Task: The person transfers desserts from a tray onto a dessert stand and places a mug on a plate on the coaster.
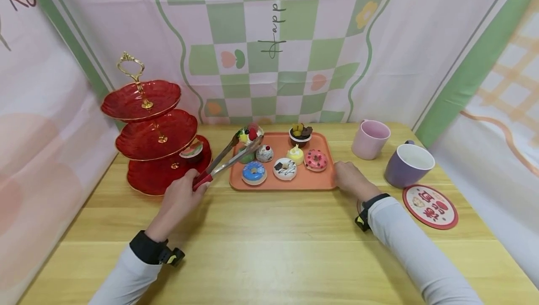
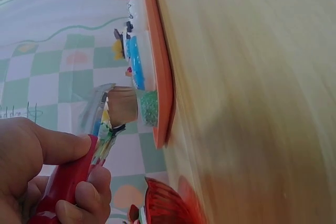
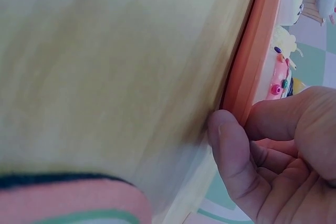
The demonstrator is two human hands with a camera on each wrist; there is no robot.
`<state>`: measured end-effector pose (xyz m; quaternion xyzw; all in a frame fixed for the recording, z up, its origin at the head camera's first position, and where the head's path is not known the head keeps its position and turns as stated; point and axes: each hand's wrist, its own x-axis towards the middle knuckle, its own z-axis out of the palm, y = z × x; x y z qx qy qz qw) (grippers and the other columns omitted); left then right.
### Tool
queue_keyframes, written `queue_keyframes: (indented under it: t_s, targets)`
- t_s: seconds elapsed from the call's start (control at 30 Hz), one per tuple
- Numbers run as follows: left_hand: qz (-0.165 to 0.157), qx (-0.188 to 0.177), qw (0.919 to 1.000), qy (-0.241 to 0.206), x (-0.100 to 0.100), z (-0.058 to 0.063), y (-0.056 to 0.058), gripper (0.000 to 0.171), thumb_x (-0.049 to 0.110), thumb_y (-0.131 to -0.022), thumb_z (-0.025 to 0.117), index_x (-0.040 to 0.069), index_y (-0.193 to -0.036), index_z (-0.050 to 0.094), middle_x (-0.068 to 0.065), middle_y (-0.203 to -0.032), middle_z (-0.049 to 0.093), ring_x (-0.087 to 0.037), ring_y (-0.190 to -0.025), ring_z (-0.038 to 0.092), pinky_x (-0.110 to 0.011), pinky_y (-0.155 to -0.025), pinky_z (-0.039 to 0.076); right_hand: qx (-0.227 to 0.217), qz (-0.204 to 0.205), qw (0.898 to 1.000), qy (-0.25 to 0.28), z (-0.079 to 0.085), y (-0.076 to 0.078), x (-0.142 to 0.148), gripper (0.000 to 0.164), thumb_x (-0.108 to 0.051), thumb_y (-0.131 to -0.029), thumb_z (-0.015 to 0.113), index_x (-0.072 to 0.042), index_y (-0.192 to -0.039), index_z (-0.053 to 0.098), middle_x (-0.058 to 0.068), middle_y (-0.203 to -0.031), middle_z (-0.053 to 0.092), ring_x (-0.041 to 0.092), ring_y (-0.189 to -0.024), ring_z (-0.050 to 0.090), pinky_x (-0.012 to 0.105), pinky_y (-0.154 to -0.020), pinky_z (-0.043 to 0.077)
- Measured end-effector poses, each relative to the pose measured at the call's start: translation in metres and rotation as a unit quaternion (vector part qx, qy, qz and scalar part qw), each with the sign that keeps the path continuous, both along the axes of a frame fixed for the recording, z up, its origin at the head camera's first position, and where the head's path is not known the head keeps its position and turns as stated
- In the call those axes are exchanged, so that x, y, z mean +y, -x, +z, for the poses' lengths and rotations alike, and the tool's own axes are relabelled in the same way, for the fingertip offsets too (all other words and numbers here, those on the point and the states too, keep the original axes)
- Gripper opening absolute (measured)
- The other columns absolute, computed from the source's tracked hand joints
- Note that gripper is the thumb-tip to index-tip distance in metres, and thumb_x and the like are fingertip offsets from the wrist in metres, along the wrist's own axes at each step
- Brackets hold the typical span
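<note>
My left grip (image 1: 180, 202) is curled firmly round the red handles of the metal tongs (image 1: 230, 161), which reach forward and to the right of it. Beyond that grip, their tips stand on either side of the fruit-topped cupcake (image 1: 251, 133); I cannot tell whether both press on it. The cupcake sits over the far left corner of the orange tray (image 1: 286, 186), with a green treat (image 2: 149, 108) close by it.

My right grip (image 1: 355, 181) is narrow, thumb and finger pinching the tray's right edge. Just inward from it lies the pink doughnut (image 1: 316, 167), then the small yellow cake (image 1: 296, 156) and the white doughnut (image 1: 285, 174), with the chocolate cupcake (image 1: 300, 139) farther ahead. Nearer my left grip are the blue doughnut (image 1: 254, 180) and a pale round cake (image 1: 264, 154).

Left of and ahead of my left grip stands the red three-tier stand (image 1: 147, 141), another cupcake (image 1: 192, 153) on its lowest plate. Right of my right grip, on the desk (image 1: 269, 249), are a pink mug (image 1: 366, 143), a purple mug (image 1: 402, 169) and a round coaster (image 1: 429, 206).
</note>
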<state>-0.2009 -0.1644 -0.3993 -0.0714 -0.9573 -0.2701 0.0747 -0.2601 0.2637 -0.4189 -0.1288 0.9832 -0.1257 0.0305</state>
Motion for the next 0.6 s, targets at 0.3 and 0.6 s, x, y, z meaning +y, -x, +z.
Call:
queue_keyframes:
  t_s: [0.3,0.6]
  targets:
    - [0.001,-0.003,0.9999,0.013,-0.01,0.006,-0.013,0.025,0.021,-0.086,0.067,0.003,-0.1,0.055,-0.005,-0.071,0.053,-0.021,-0.059,0.046,-0.032,-0.053,0.037,-0.013,-0.007,1.0,-0.001,0.001,-0.001,0.0,0.011,0.005,-0.075,0.055,-0.003,-0.068,0.053,0.008,-0.063,0.048,0.023,-0.059,0.047,0.033,-0.055,0.04]
    - [0.002,-0.002,0.9997,0.024,-0.026,0.009,-0.027,0.025,0.017,-0.084,0.068,0.002,-0.1,0.056,-0.005,-0.073,0.055,-0.02,-0.06,0.046,-0.032,-0.052,0.037,-0.009,-0.002,1.0,0.005,0.001,0.0,0.0,0.011,0.006,-0.074,0.055,-0.003,-0.067,0.053,0.007,-0.062,0.048,0.023,-0.058,0.047,0.033,-0.054,0.039]
